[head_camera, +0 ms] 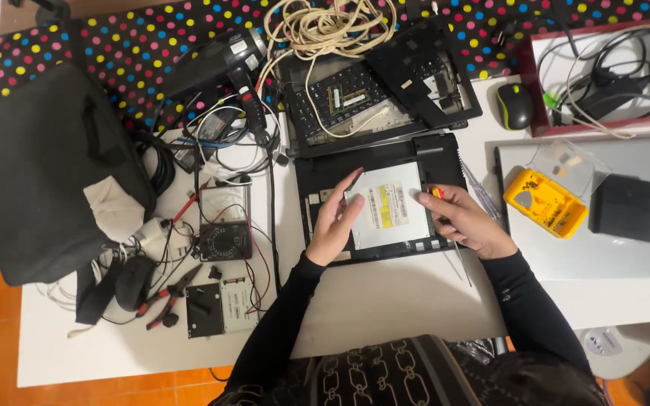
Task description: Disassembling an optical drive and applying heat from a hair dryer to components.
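A silver optical drive (387, 214) lies in the black laptop base (445, 154) at the middle of the white table. My left hand (336, 222) rests on the drive's left edge, fingers spread along it. My right hand (460, 220) sits at the drive's right edge, closed around a screwdriver (437, 193) with a red and yellow handle; the shaft points down past my wrist.
A second dismantled laptop (374, 90) with a cream cable (332, 26) lies behind. A multimeter (225, 240), pliers (165, 297) and wires are left, beside a black bag (39, 173). A yellow tool case (545, 201), silver laptop (603, 256), black box (624, 207) and mouse (515, 105) are right.
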